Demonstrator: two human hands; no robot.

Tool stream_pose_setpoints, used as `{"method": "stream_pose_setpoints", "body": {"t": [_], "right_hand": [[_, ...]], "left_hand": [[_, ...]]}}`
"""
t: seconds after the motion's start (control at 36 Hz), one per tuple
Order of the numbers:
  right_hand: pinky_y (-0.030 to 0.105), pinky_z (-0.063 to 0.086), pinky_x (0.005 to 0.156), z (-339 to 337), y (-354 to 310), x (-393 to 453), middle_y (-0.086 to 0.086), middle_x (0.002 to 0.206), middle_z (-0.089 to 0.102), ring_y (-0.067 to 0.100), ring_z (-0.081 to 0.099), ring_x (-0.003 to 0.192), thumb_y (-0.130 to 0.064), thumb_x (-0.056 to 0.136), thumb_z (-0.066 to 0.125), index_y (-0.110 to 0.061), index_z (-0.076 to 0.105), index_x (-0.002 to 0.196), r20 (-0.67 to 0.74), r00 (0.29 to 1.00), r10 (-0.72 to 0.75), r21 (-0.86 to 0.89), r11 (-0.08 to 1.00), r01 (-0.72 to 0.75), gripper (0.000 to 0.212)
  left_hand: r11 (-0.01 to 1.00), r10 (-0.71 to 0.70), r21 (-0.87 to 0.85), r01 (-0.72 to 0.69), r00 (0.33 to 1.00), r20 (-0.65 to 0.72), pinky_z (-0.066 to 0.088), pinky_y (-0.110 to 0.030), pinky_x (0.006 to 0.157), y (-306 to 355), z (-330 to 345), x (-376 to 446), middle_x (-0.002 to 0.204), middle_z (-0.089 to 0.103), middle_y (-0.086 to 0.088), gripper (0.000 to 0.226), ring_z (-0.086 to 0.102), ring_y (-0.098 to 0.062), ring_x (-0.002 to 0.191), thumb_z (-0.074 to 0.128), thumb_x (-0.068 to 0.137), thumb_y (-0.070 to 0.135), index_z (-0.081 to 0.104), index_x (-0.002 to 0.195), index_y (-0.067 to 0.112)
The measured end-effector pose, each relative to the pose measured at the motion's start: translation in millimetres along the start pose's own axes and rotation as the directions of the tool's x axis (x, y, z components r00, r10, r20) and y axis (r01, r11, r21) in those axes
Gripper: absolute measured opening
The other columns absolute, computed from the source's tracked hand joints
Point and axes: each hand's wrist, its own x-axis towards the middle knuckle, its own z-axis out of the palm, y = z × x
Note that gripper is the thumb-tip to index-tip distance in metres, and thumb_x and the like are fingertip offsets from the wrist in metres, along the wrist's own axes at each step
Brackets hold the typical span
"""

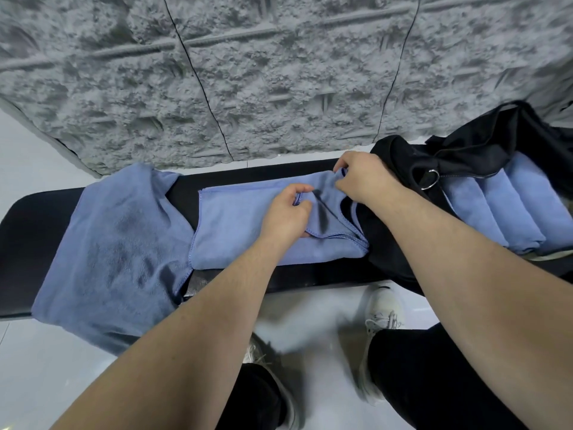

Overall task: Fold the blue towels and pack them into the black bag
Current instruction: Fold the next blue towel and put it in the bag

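Rough grey wall (279, 72) at back, stone-like texture w/ raised ribbed bars, split into panels by two thin dark seams (both slanting in this wide-angle view). Long black padded surface (40, 218) runs left to right in front of it. Glossy pale floor (37, 377), soft even light.

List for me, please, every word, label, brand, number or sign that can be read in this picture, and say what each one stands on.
None: no readable text shows anywhere in this view.
The blue towels, the black bag and the bench carry no visible label or print.
The shoe has a small dark mark, too blurred to read as a brand.
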Motion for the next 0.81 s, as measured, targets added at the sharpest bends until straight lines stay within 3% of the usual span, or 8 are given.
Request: {"method": "stream_pose_setpoints", "body": {"t": [0.19, 0.31, 0.39, 0.47, 0.58, 0.67, 0.72, 0.81], "right_hand": [[0.029, 0.037, 0.053, 4.1, 1.1, 0.0, 0.007, 0.082, 0.055, 0.022, 0.053, 0.069, -0.015, 0.094, 0.058, -0.018, 0.049, 0.127, -0.154, 0.987, 0.049, 0.194, 0.981, -0.018, 0.035], [0.026, 0.036, 0.05, 5.3, -2.4, -4.9, -0.004, 0.064, 0.051, 0.009, 0.047, 0.054, -0.018, 0.093, 0.057, -0.02, 0.058, 0.103, -0.18, 0.984, 0.01, 0.339, 0.939, 0.052, 0.011], [0.024, 0.037, 0.06, 5.1, -2.8, -14.9, -0.005, 0.069, 0.056, 0.008, 0.049, 0.06, -0.022, 0.091, 0.057, -0.019, 0.061, 0.092, -0.071, 0.997, -0.037, 0.428, 0.901, 0.064, 0.005], [0.026, 0.042, 0.073, -0.3, -0.7, -27.2, -0.009, 0.092, 0.065, 0.007, 0.057, 0.079, -0.034, 0.088, 0.063, -0.025, 0.054, 0.114, 0.157, 0.982, -0.105, 0.522, 0.853, 0.008, 0.029], [0.028, 0.05, 0.087, 3.6, 5.9, -25.8, -0.008, 0.106, 0.067, 0.009, 0.063, 0.099, -0.028, 0.08, 0.073, -0.025, 0.045, 0.126, 0.225, 0.971, -0.083, 0.361, 0.932, -0.004, 0.053], [0.032, 0.045, 0.07, 10.4, 3.9, -18.3, 0.004, 0.091, 0.064, 0.023, 0.059, 0.086, -0.019, 0.087, 0.063, -0.019, 0.053, 0.089, 0.075, 0.997, 0.007, 0.246, 0.969, -0.026, 0.011], [0.03, 0.035, 0.063, 12.7, 2.3, -15.4, 0.002, 0.075, 0.052, 0.026, 0.051, 0.078, -0.022, 0.093, 0.054, -0.018, 0.042, 0.072, 0.016, 0.999, 0.038, 0.228, 0.973, -0.041, 0.025], [0.03, 0.036, 0.064, 15.1, -0.3, -13.8, 0.006, 0.082, 0.053, 0.028, 0.053, 0.081, -0.024, 0.096, 0.048, -0.016, 0.044, 0.08, 0.018, 0.997, 0.072, 0.182, 0.981, -0.074, 0.018]], "left_hand": [[0.981, -0.035, -0.19, 0.03, 0.999, -0.022, 0.055, -0.028, 0.053, 6.9, -1.5, 2.1, 0.087, 0.055, 0.003, 0.031, 0.053, -0.01, 0.068, 0.045, 0.096, 0.005, 0.063, 0.114, 0.023], [0.951, -0.053, -0.307, 0.039, 0.998, -0.037, 0.056, -0.026, 0.057, 18.2, -0.4, 7.4, 0.084, 0.058, 0.002, 0.028, 0.057, -0.01, 0.071, 0.048, 0.096, 0.005, 0.062, 0.113, 0.021], [0.913, -0.081, -0.402, 0.066, 0.996, -0.022, 0.056, -0.029, 0.062, 25.1, 4.3, 12.0, 0.086, 0.061, -0.003, 0.025, 0.061, -0.013, 0.074, 0.048, 0.097, 0.003, 0.062, 0.112, 0.019], [0.866, -0.113, -0.493, 0.089, 0.993, -0.018, 0.056, -0.03, 0.062, 30.5, 9.2, 16.1, 0.082, 0.065, -0.007, 0.026, 0.064, -0.015, 0.067, 0.048, 0.095, -0.001, 0.06, 0.111, 0.015], [0.816, -0.152, -0.567, 0.118, 0.988, -0.014, 0.056, -0.029, 0.057, 34.9, 13.0, 19.3, 0.071, 0.067, -0.004, 0.025, 0.065, -0.016, 0.062, 0.047, 0.094, -0.001, 0.056, 0.116, 0.009], [0.825, -0.151, -0.548, 0.138, 0.988, 0.022, 0.058, -0.034, 0.071, 34.0, 11.9, 18.9, 0.086, 0.066, -0.004, 0.011, 0.069, -0.02, 0.073, 0.049, 0.101, 0.015, 0.054, 0.11, 0.018], [0.874, -0.146, -0.475, 0.098, 0.987, -0.065, 0.054, -0.03, 0.069, 30.5, 5.9, 21.7, 0.095, 0.063, -0.001, 0.006, 0.065, -0.016, 0.074, 0.049, 0.102, 0.023, 0.054, 0.106, 0.022], [0.941, -0.104, -0.339, 0.011, 0.961, -0.257, 0.047, -0.02, 0.056, 21.4, -12.6, 27.0, 0.098, 0.058, 0.003, 0.008, 0.059, -0.013, 0.069, 0.049, 0.1, 0.02, 0.055, 0.103, 0.023]]}}
